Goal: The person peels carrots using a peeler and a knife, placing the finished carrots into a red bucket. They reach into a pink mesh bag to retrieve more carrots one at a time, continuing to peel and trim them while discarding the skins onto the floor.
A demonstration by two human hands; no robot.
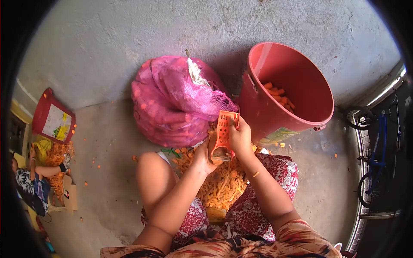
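Observation:
My right hand (240, 136) is closed around an orange plastic peeler (223, 128) with a row of holes in its handle. The peeler's blade end lies over a brownish unpeeled carrot (220, 152). Fingers of my left hand (204, 158) wrap the carrot from the left side; part of it is hidden behind the peeler. Below both hands, between my legs, a heap of orange peelings (221, 185) spreads out. Right behind the hands stands a pink mesh sack (167, 103) filled with carrots.
A tall red bin (286, 109) at the right holds several peeled carrots (279, 94). At far left, another person (36, 180) sits by a tipped red bucket (47, 112), peelings and a cardboard box (69, 193). A blue bicycle (377, 159) stands on the right, and a grey wall (129, 34) rises behind.

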